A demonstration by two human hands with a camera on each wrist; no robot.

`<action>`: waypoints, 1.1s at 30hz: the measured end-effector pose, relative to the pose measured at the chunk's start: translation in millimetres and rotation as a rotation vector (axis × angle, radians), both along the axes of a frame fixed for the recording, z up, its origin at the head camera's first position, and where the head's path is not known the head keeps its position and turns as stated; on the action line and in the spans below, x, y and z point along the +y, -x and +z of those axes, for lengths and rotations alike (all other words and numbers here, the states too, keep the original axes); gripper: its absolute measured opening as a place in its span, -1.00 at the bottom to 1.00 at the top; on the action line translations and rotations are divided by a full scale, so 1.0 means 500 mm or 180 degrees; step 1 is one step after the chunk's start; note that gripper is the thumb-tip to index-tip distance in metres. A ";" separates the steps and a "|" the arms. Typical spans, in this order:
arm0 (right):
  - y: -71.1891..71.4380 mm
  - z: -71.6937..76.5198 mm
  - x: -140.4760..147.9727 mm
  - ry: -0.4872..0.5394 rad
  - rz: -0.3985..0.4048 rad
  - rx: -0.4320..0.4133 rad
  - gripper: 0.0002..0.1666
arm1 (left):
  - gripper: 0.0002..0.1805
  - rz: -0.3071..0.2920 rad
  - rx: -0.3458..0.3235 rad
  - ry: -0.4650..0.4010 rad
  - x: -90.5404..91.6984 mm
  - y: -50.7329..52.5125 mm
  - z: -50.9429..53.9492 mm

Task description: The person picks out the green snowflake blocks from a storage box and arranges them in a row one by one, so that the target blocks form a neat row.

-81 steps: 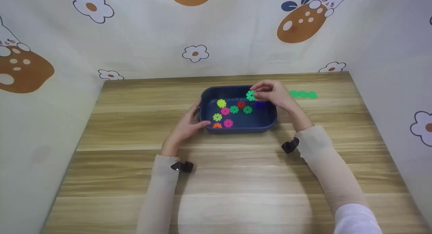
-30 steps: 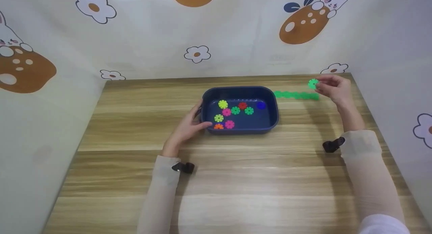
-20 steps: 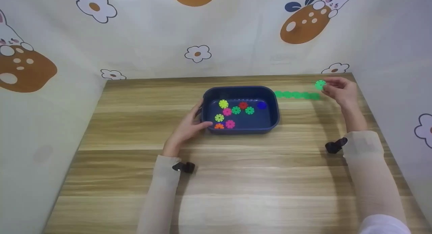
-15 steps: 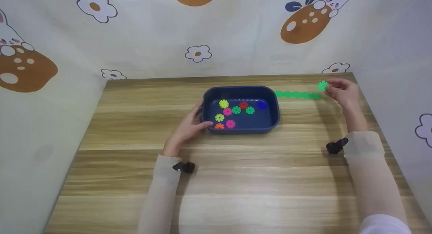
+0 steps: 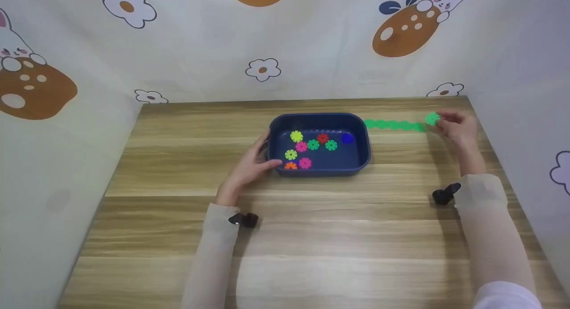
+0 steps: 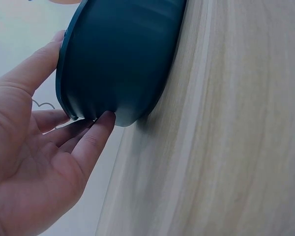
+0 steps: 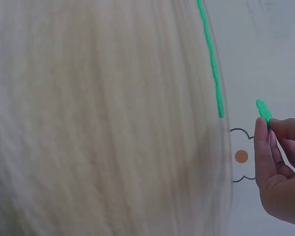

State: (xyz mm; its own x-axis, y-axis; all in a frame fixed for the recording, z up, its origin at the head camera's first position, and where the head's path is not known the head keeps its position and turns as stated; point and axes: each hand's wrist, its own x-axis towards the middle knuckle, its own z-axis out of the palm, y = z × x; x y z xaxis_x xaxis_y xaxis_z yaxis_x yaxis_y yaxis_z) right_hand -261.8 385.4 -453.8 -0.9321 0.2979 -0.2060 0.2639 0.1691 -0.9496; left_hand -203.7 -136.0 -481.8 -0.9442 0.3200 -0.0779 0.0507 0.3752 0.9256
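Note:
My left hand (image 5: 247, 166) grips the left end of a dark blue plastic tub (image 5: 327, 173). Its thumb lies over the rim and its fingers touch the outer end wall (image 6: 118, 59). At the far right of the table, my right hand (image 5: 461, 128) pinches a green notched snowflake disc (image 5: 432, 119) between thumb and fingers. The right wrist view shows that disc (image 7: 263, 111) edge-on, raised above the table. Just left of it, a row of overlapping green snowflake discs (image 5: 394, 125) lies flat, running from beside the tub towards the right hand.
Inside the tub lie several loose snowflake discs: yellow (image 5: 296, 136), pink (image 5: 305, 163), green (image 5: 331, 145), red (image 5: 322, 138), blue (image 5: 347, 138) and orange (image 5: 291, 165). Behind the wooden table (image 5: 334, 237) hangs a printed cloth (image 5: 311, 42).
From above the tub, my right hand has carried the green disc to the right, then lowered it towards the row's right end. My left hand has stayed on the tub.

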 end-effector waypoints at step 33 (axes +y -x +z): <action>0.023 -0.045 0.019 -0.0464 0.0001 -0.0496 -0.51 | 0.03 -0.0051 0.0000 -0.0215 0.001 0.001 -0.001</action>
